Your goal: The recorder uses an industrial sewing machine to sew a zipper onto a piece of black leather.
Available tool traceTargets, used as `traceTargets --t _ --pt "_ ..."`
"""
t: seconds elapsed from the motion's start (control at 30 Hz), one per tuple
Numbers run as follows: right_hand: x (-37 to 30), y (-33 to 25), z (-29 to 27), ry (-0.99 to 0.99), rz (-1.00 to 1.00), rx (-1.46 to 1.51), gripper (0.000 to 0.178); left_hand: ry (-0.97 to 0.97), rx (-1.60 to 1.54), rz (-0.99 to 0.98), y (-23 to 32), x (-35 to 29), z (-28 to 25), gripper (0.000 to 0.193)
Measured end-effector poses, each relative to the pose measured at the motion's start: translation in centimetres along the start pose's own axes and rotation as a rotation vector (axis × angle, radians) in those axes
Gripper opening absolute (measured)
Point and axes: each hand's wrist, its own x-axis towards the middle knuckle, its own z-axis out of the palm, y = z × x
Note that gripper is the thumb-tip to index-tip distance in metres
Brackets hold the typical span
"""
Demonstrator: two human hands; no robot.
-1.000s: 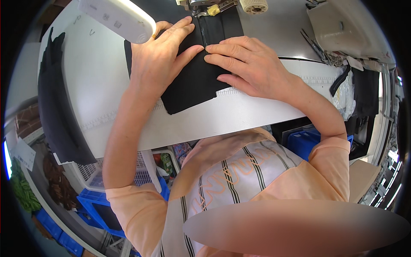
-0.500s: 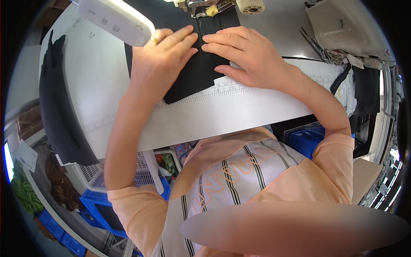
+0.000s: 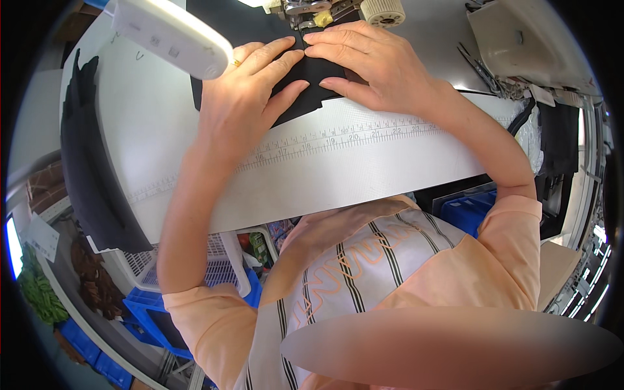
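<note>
Flat on a piece of black fabric (image 3: 318, 70), my left hand (image 3: 244, 91) has its fingers stretched out and its thumb apart. My right hand (image 3: 383, 65) rests opposite, fingers extended and thumb spread. The fingertips of both hands come close to each other beside a seam line in the cloth. Just beyond them is the sewing machine's needle and presser foot area (image 3: 302, 25), with the fabric running beneath it. A cream ridged dial (image 3: 382, 12) sits on the machine head, right of the foot. Part of the fabric is hidden under my hands.
A white elongated device (image 3: 172, 39) with a glowing edge hangs above my left hand. The white table (image 3: 279, 188) carries a printed ruler scale. Black cloth (image 3: 91, 149) drapes over the left edge. Tweezers (image 3: 478, 65) lie at right, near a beige casing (image 3: 533, 45). Below stands a white basket (image 3: 224, 260).
Both hands and the fabric have moved forward toward the presser foot. The fabric's near edge has slid away from me, uncovering more of the ruler scale.
</note>
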Motion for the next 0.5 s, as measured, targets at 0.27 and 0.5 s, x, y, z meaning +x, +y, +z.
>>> traceTargets --t 0.27,0.5 --pt "0.1 0.4 0.5 0.094 -0.053 -0.045 0.024 -0.026 0.111 -0.007 -1.3 1.3 0.6 0.029" --pt "0.7 2.7 -2.9 -0.268 1.07 1.137 0.019 -0.041 0.024 -0.149 0.4 -0.1 1.4 0.037"
